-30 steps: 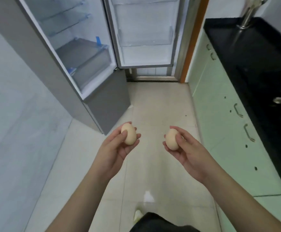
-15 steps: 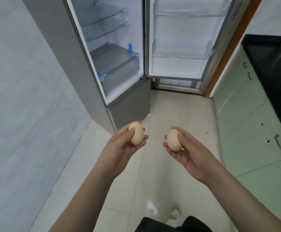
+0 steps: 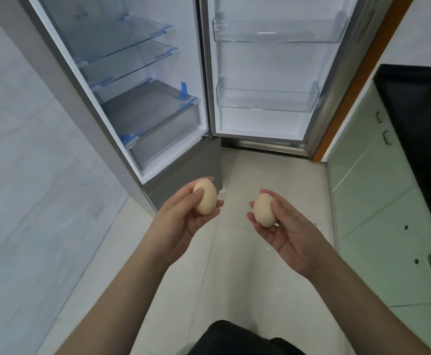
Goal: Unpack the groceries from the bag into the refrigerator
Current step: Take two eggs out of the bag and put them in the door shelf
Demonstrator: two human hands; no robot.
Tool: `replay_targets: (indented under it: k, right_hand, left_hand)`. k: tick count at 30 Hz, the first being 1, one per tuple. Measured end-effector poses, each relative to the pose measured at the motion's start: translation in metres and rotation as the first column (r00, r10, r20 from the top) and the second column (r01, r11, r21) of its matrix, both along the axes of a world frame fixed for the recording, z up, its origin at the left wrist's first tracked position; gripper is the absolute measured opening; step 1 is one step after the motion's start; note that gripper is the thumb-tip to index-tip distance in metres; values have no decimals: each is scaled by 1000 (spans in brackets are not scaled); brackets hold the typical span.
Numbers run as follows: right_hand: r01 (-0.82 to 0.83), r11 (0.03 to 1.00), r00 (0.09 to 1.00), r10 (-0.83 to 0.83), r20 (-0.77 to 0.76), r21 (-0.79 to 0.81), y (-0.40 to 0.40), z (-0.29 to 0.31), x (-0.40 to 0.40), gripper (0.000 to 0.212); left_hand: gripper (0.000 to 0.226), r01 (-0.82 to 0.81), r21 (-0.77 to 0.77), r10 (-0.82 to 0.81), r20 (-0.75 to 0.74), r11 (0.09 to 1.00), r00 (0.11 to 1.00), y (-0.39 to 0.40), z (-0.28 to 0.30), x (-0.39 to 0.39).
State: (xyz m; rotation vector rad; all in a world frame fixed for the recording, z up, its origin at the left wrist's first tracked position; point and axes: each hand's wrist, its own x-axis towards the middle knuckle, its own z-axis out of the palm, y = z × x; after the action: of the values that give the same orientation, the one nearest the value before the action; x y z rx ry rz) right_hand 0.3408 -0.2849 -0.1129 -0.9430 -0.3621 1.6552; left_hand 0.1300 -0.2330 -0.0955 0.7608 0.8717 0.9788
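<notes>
My left hand (image 3: 183, 216) holds a pale beige egg (image 3: 205, 197) between thumb and fingers. A second egg (image 3: 264, 210) of the same colour rests in my right hand (image 3: 288, 231). Both hands hover over the floor in front of the open refrigerator (image 3: 142, 103), whose glass shelves (image 3: 122, 44) and bottom drawer (image 3: 155, 126) hold nothing that I can see. Its door (image 3: 268, 73) stands swung open to the right, with clear bins (image 3: 267, 99) that look bare. No grocery bag is in view.
A pale marbled wall (image 3: 29, 175) runs along the left. Light green cabinets (image 3: 378, 201) with metal handles stand on the right under a black countertop (image 3: 424, 119). An orange door frame (image 3: 358, 80) rises behind the fridge door. Beige floor tiles (image 3: 260, 170) lie between.
The view has turned left and closer to the refrigerator, which now fills the upper middle. Both hands keep their eggs in much the same pose.
</notes>
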Motion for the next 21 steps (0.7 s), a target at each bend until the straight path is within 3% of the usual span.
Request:
replay_targets:
  k: [8,21]
  right_hand:
    - [-20,1000,999,20,25,-3,82,-4,6,38]
    - [107,992,984,-115,132,69,244,14,-27,36]
  left_hand:
    - [38,-12,-23,12,11,1000,1000,72,-5,7]
    - [37,155,51,-158,60,986,986,243,7,-15]
